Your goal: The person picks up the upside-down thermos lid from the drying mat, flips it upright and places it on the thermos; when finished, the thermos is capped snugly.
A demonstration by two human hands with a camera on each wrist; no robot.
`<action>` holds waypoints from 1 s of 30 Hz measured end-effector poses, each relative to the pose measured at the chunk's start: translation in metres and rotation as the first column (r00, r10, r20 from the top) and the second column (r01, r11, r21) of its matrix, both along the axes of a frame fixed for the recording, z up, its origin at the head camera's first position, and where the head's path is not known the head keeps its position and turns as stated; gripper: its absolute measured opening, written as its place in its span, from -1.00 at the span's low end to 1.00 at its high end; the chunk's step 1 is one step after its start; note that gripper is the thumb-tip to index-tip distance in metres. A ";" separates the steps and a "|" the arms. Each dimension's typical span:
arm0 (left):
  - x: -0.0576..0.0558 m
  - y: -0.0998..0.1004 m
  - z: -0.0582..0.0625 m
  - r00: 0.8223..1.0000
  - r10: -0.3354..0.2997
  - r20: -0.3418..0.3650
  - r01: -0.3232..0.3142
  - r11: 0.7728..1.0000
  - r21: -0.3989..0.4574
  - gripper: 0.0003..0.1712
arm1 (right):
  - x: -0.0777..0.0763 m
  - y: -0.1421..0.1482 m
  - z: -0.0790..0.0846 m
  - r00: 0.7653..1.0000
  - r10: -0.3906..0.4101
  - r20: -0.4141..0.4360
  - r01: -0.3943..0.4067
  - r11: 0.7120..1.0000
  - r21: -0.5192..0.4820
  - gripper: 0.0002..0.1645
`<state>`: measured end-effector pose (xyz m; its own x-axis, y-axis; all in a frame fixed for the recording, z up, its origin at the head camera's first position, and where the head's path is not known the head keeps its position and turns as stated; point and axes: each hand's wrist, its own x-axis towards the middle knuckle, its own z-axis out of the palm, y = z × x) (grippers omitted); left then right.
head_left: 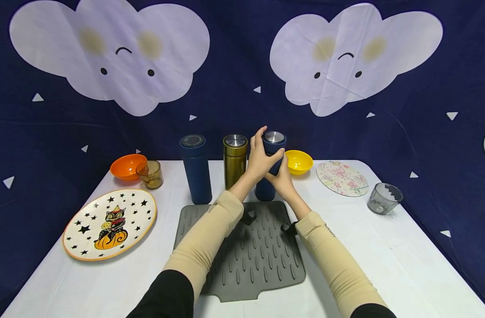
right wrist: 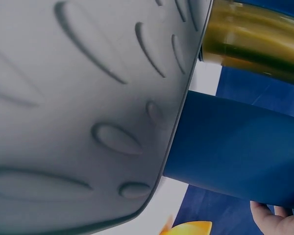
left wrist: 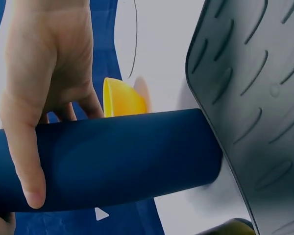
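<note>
A dark blue thermos bottle with a silver-topped lid (head_left: pixel 265 191) stands upright by the far edge of the grey ribbed mat (head_left: pixel 242 265). My left hand (head_left: pixel 259 160) grips its upper part from the left, the thumb across its near side in the left wrist view (left wrist: pixel 27 156). Lower down, my right hand (head_left: pixel 282 182) holds the same bottle from the right. Fingertips (right wrist: pixel 272 218) of that hand show at the bottle's side in the right wrist view. Just left of the hands is a gold thermos bottle (head_left: pixel 233 165), partly behind the left hand.
Another blue thermos bottle (head_left: pixel 197 174) stands further left. An orange bowl (head_left: pixel 127 168), an amber glass (head_left: pixel 151 176) and a cat-patterned plate (head_left: pixel 83 243) are on the left. To the right are a yellow bowl (head_left: pixel 298 162), a floral round board (head_left: pixel 342 178) and a grey glass (head_left: pixel 383 198).
</note>
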<state>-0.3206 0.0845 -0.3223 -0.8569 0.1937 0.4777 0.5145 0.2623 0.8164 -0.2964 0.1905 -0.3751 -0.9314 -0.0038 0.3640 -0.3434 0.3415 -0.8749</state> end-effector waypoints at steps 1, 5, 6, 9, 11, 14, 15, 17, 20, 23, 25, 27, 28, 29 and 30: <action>0.000 0.000 0.000 1.000 0.009 -0.008 -0.009 1.000 -0.002 -0.08 | 0.003 -0.001 0.003 1.000 0.007 0.005 -0.007 1.000 0.000 0.12; -0.001 -0.001 -0.001 0.999 0.014 -0.041 -0.014 1.000 0.017 -0.08 | 0.014 -0.006 0.017 1.000 0.026 0.015 -0.026 0.999 -0.030 0.09; -0.002 -0.002 -0.001 0.999 0.005 -0.041 -0.004 1.000 0.026 -0.09 | 0.017 -0.007 0.020 0.999 0.031 0.017 -0.030 0.999 -0.040 0.08; -0.003 -0.003 -0.002 0.999 -0.025 -0.019 0.026 0.999 0.041 -0.10 | 0.019 -0.009 0.024 0.999 0.031 0.026 -0.030 0.998 -0.058 0.07; -0.003 -0.004 -0.003 0.999 -0.032 -0.005 0.032 0.999 0.044 -0.10 | 0.016 -0.007 0.021 0.999 0.023 0.042 -0.021 0.999 -0.049 0.09; -0.003 -0.003 -0.002 1.000 -0.018 -0.006 0.018 0.998 0.058 -0.08 | 0.008 -0.003 0.011 0.998 0.006 0.056 -0.005 1.000 -0.025 0.13; -0.003 -0.002 -0.002 1.000 -0.007 -0.012 0.008 0.998 0.061 -0.08 | 0.005 -0.002 0.007 0.998 -0.001 0.058 0.001 1.000 -0.013 0.15; -0.002 -0.002 -0.002 1.000 0.005 -0.023 -0.003 0.997 0.071 -0.12 | 0.001 -0.001 0.002 0.999 -0.005 0.044 0.005 1.000 0.001 0.16; -0.003 -0.003 -0.002 1.000 -0.010 -0.024 0.012 0.997 0.082 -0.27 | -0.001 -0.001 -0.002 1.000 -0.005 0.017 0.005 1.000 -0.006 0.14; -0.003 -0.005 -0.002 0.998 -0.056 -0.004 0.056 0.994 0.093 -0.33 | -0.002 -0.002 -0.002 1.000 0.004 0.003 -0.004 1.000 -0.024 0.11; -0.004 -0.006 -0.003 0.997 -0.080 0.012 0.079 0.992 0.097 -0.29 | -0.001 -0.001 -0.002 1.000 0.001 0.007 -0.001 1.000 -0.023 0.10; -0.003 -0.005 -0.003 0.997 -0.081 0.018 0.078 0.992 0.099 -0.25 | 0.006 -0.004 0.006 1.000 -0.001 0.023 0.001 1.000 -0.016 0.11; -0.003 -0.004 -0.003 0.997 -0.071 0.015 0.069 0.992 0.101 -0.22 | 0.010 -0.005 0.011 1.000 -0.001 0.029 0.001 1.000 -0.010 0.12; -0.003 -0.003 -0.003 0.998 -0.057 0.011 0.055 0.994 0.095 -0.18 | 0.014 -0.006 0.015 1.000 0.000 0.032 0.000 1.000 -0.007 0.12; -0.002 -0.002 -0.003 0.999 -0.041 0.000 0.040 0.996 0.085 -0.14 | 0.017 -0.008 0.019 0.999 0.001 0.036 -0.001 1.000 -0.004 0.12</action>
